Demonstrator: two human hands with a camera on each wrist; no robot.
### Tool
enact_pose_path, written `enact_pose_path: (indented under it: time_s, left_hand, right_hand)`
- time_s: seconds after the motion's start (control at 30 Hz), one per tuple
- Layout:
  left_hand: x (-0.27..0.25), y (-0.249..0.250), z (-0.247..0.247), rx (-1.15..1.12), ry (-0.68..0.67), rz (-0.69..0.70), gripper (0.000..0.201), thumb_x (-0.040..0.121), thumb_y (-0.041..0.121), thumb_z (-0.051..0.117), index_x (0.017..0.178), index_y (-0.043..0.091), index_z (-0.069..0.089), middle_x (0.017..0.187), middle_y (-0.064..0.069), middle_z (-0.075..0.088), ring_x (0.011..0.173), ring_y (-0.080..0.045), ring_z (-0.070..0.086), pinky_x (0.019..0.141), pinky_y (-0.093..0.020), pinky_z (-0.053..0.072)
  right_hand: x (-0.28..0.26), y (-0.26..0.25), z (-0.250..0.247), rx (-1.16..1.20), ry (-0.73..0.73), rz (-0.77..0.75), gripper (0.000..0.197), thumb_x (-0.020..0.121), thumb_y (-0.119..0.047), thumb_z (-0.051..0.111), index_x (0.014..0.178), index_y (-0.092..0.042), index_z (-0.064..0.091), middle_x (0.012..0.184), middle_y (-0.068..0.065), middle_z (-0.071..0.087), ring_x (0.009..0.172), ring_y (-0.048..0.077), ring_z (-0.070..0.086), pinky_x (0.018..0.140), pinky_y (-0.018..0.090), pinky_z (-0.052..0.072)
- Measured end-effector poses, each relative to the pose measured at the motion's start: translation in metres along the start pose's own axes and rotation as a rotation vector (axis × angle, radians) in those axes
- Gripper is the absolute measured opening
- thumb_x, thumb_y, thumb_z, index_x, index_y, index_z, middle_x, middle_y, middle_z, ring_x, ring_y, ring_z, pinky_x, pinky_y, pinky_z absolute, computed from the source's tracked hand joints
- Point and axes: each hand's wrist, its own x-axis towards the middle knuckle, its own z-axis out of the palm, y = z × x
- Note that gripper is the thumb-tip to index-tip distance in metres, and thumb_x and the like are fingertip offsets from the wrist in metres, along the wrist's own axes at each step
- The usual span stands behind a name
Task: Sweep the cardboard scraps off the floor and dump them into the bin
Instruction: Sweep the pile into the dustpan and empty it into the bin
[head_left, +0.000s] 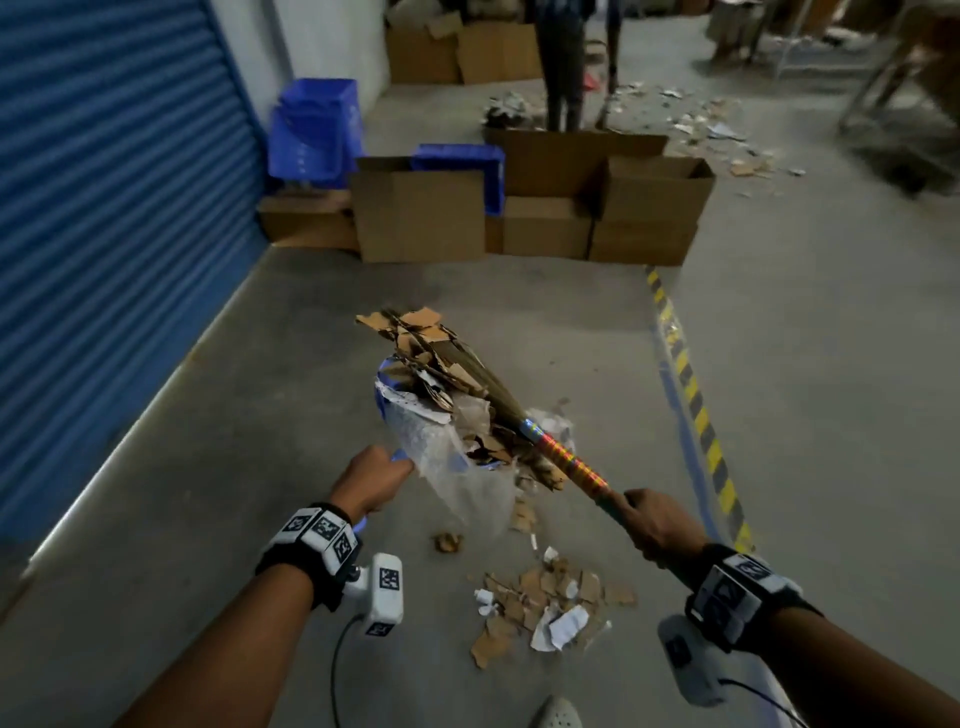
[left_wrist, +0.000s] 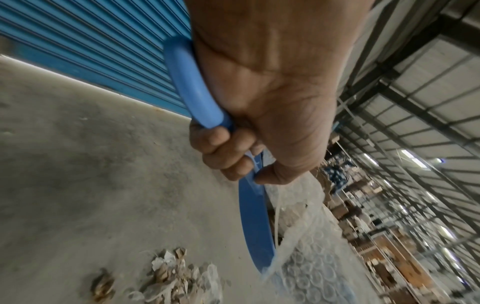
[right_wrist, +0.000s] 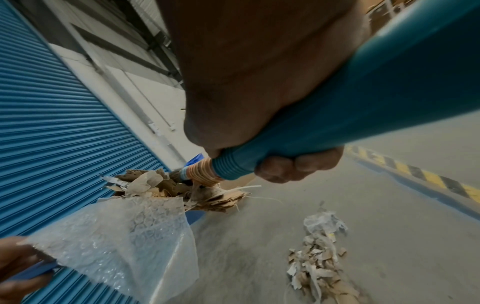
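Grey concrete floor (head_left: 779, 415) runs beside a blue roller shutter (head_left: 104, 234), with open cardboard boxes (head_left: 649, 208) ahead of you. Your left hand (head_left: 371, 480) grips the blue dustpan (left_wrist: 255, 222) by its handle — it's raised off the floor, heaped with cardboard scraps (head_left: 431, 358) and bubble wrap (right_wrist: 124, 236). Your right hand (head_left: 662, 525) clenches the broom (head_left: 566, 457), bristles lying over the load. More scraps — a loose pile (head_left: 545, 603) — lie below, between your arms.
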Motion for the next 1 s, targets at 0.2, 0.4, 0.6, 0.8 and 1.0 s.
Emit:
enact_pose_path:
  time_s: [0.2, 0.4, 0.6, 0.8, 1.0]
  left_hand:
    - [-0.105, -0.098, -0.095, -0.113, 0.169, -0.060, 0.035, 0.088, 0.028, 0.053, 0.059, 0.014, 0.037, 0.053, -0.005, 0.036, 0.041, -0.018, 0.028, 0.043, -0.022, 0.023]
    - [-0.238, -0.215, -0.189, -0.262, 0.346, -0.163, 0.028, 0.089, 0.025, 0.052, 0.064, 0.017, 0.042, 0.052, -0.002, 0.036, 0.039, -0.013, 0.025, 0.042, -0.018, 0.018]
    - [-0.363, -0.321, -0.272, -0.320, 0.551, -0.285, 0.022, 0.087, 0.033, 0.051, 0.073, 0.019, 0.043, 0.052, 0.000, 0.032, 0.036, -0.010, 0.022, 0.043, -0.017, 0.015]
    - [-0.477, -0.420, -0.336, -0.430, 0.804, -0.430, 0.028, 0.086, 0.033, 0.055, 0.065, 0.015, 0.047, 0.050, -0.002, 0.036, 0.037, -0.012, 0.027, 0.043, -0.019, 0.018]
    - [-0.570, -0.512, -0.390, -0.525, 0.958, -0.599, 0.031, 0.088, 0.030, 0.054, 0.062, 0.018, 0.043, 0.047, 0.000, 0.036, 0.034, -0.012, 0.026, 0.042, -0.019, 0.019]
  right_hand:
    - [-0.052, -0.093, 0.066, -0.077, -0.086, -0.170, 0.073, 0.091, -0.070, 0.032, 0.092, -0.002, 0.061, 0.064, 0.010, 0.060, 0.046, 0.021, 0.053, 0.041, 0.024, 0.043]
    - [-0.129, -0.200, 0.159, -0.272, -0.124, -0.367, 0.074, 0.085, -0.076, 0.028, 0.083, -0.012, 0.064, 0.063, 0.005, 0.065, 0.050, 0.024, 0.063, 0.047, 0.030, 0.051]
    - [-0.195, -0.317, 0.259, -0.332, -0.245, -0.553, 0.074, 0.086, -0.074, 0.036, 0.089, -0.005, 0.061, 0.068, 0.006, 0.058, 0.053, 0.023, 0.053, 0.048, 0.027, 0.041]
    - [-0.260, -0.435, 0.366, -0.546, -0.330, -0.773, 0.039, 0.096, -0.040, 0.040, 0.095, -0.008, 0.062, 0.063, 0.004, 0.056, 0.041, 0.019, 0.054, 0.035, 0.022, 0.039]
    - [-0.322, -0.538, 0.486, -0.450, -0.523, -0.994, 0.058, 0.089, -0.067, 0.040, 0.068, -0.015, 0.052, 0.055, 0.003, 0.055, 0.039, 0.018, 0.050, 0.041, 0.024, 0.039]
